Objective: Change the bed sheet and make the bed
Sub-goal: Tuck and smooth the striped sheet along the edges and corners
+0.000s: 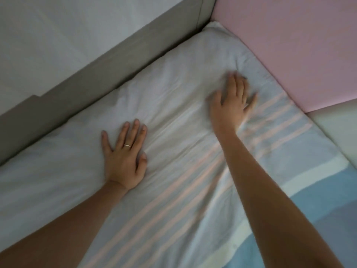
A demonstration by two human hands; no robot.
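Striped bed sheet lies under both flat palms: left hand sharp, right hand blurred, fingers spread, gripping nothing.

Single head-worn wide-angle view, looking forward and steeply down onto the bed sheet.

The camera sits close above the near part of the bed sheet, so both forearms enter from the bottom edge and fill much of the lower frame. It faces the sheet's far corner, seen at upper centre-right, where the grey bed frame along the sheet's left side meets the pink panel along its right. The left hand and the blurred right hand lie mid-frame on the sheet.
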